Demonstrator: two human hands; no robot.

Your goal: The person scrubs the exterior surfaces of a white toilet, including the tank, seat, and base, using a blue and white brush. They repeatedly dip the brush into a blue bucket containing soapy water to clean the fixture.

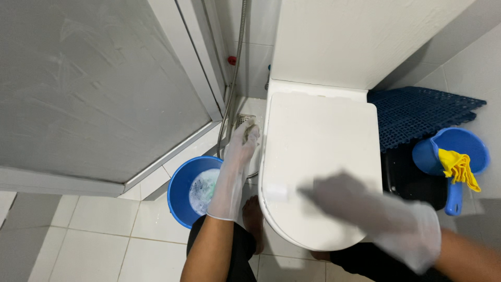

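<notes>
Head view, looking down into a small tiled bathroom. At far left, a grey shower door panel [99, 83] with a pale frame stands over a white tiled floor [94, 235] with thin grout lines. A metal shower hose [235, 68] hangs down the corner beside the frame. Below it, a blue bucket [183, 190] sits on the floor, holding soapy water with a greenish object in it. The left hand [237, 156], in a translucent disposable glove, reaches down past the bucket along the left flank of the toilet; its fingers are closed around a pale sponge or cloth [249, 124], pressed near the floor drain, though exactly what it holds is hard to tell. A bare foot [254, 219] shows beneath the forearm. At centre, the white toilet lid [318, 136] is shut, its surface smooth and glossy, backed by a white cistern panel [339, 42]. The right hand [349, 196], also gloved and blurred, lies on the front of the lid with fingers extended flat toward a small white patch; whether it pinches anything cannot be told. At right, a dark blue plastic grid mat [422, 112] leans at the wall, and a blue scoop [454, 151] carries a yellow cloth [459, 167].
</notes>
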